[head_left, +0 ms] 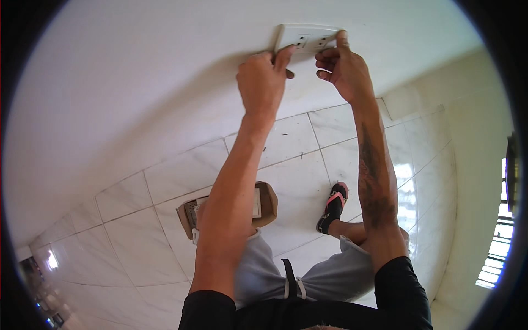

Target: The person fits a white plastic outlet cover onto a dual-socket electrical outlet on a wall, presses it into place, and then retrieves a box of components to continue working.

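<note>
A white rectangular wall outlet (309, 36) with two sockets sits at the white wall, at the top of the head view. My left hand (263, 78) is closed at its lower left part, one digit pressed on the face and the other fingers bent at the edge. On the right end of the outlet rests the thumb of my right hand (346, 69), its fingers curled below the lower edge. Between them the hands grip the outlet by both ends. Whatever lies behind the plate is hidden.
An open cardboard box (267, 204) with white pieces inside stands on the tiled floor (137, 236), partly behind my left forearm. My foot in a black and pink shoe (334, 206) is to its right. A barred window (498, 231) shows at the far right.
</note>
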`<act>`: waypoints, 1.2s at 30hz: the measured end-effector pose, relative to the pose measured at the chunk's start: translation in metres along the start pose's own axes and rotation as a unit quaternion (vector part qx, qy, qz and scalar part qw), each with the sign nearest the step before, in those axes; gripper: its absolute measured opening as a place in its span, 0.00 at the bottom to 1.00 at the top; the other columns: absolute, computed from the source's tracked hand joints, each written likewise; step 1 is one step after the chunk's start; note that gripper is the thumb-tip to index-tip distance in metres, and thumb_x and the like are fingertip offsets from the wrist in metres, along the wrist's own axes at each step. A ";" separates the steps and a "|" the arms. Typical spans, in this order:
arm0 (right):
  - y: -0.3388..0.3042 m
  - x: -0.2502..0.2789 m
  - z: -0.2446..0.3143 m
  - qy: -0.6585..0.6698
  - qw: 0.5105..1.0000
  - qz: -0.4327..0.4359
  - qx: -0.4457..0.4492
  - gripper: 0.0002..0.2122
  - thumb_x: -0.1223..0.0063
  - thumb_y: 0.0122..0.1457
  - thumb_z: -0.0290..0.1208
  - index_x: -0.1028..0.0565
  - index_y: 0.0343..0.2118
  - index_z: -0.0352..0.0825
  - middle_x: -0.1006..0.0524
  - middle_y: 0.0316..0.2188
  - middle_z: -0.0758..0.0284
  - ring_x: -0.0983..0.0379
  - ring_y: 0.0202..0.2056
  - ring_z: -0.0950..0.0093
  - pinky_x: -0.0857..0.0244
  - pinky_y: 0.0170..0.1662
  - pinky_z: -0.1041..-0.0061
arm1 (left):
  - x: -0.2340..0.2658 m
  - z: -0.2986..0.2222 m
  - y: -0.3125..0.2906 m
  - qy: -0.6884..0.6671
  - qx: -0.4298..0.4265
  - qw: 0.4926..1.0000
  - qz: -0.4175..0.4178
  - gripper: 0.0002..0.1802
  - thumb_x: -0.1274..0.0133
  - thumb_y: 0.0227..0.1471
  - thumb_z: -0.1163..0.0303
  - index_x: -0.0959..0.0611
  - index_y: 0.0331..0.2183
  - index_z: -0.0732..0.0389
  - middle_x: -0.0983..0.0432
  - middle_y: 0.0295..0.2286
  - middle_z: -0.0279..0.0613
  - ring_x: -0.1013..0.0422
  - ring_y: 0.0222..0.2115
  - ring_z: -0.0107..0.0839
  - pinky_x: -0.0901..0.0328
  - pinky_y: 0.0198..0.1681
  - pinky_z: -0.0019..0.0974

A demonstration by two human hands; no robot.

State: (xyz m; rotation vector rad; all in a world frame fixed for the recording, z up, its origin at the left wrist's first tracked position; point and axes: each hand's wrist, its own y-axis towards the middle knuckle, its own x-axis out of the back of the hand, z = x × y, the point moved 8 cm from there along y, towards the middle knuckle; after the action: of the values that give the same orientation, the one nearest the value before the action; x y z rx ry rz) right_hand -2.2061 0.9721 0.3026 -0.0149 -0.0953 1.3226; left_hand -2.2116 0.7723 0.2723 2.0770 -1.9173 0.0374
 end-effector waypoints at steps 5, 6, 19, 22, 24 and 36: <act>-0.006 0.014 0.013 -0.167 0.971 -0.119 0.124 0.37 0.41 0.60 0.58 0.30 0.44 0.16 0.21 0.36 0.53 0.17 0.37 0.69 0.20 0.33 0.75 | 0.007 -0.004 -0.001 0.060 0.026 0.997 0.037 0.26 0.44 0.60 0.49 0.12 0.28 0.65 0.17 0.18 0.37 0.22 0.20 0.23 0.31 0.29 0.29; -0.009 0.009 0.015 -0.176 0.967 -0.118 0.141 0.36 0.40 0.60 0.57 0.30 0.44 0.16 0.21 0.37 0.53 0.17 0.37 0.69 0.20 0.33 0.75 | 0.009 -0.005 0.000 0.069 0.007 0.997 0.029 0.25 0.43 0.60 0.50 0.12 0.29 0.64 0.17 0.18 0.37 0.22 0.20 0.23 0.31 0.28 0.29; -0.010 0.009 0.011 -0.227 0.962 -0.012 0.152 0.24 0.33 0.58 0.42 0.28 0.40 0.23 0.19 0.29 0.58 0.18 0.30 0.72 0.26 0.31 0.76 | 0.022 -0.007 -0.011 0.162 -0.042 0.985 -0.039 0.18 0.38 0.56 0.57 0.14 0.32 0.65 0.17 0.23 0.39 0.23 0.20 0.29 0.31 0.28 0.33; -0.024 0.009 0.000 -0.280 0.940 -0.001 0.194 0.20 0.34 0.59 0.39 0.28 0.37 0.24 0.19 0.26 0.60 0.18 0.29 0.74 0.26 0.31 0.75 | 0.027 -0.013 -0.012 0.190 -0.067 0.979 -0.025 0.18 0.38 0.56 0.57 0.15 0.34 0.65 0.17 0.24 0.40 0.22 0.21 0.30 0.30 0.30 0.33; -0.041 0.003 -0.006 -0.281 0.931 -0.029 0.232 0.17 0.34 0.59 0.35 0.30 0.35 0.27 0.19 0.26 0.60 0.19 0.27 0.73 0.26 0.32 0.73 | 0.033 -0.012 -0.011 0.218 -0.094 0.971 -0.008 0.17 0.37 0.56 0.59 0.15 0.35 0.65 0.17 0.24 0.41 0.21 0.22 0.32 0.30 0.30 0.34; -0.055 0.001 -0.011 -0.256 0.826 -0.114 0.489 0.19 0.31 0.56 0.28 0.33 0.42 0.31 0.25 0.47 0.57 0.20 0.41 0.64 0.23 0.43 0.71 | 0.035 -0.006 -0.020 0.251 -0.127 0.960 -0.007 0.11 0.40 0.53 0.71 0.14 0.40 0.56 0.16 0.27 0.43 0.21 0.27 0.45 0.27 0.33 0.43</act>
State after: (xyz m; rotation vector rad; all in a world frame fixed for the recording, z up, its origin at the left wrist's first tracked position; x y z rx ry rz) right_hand -2.1515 0.9594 0.2958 1.2016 0.1358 0.9774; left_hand -2.1869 0.7407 0.2822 1.7071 -1.5097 0.2734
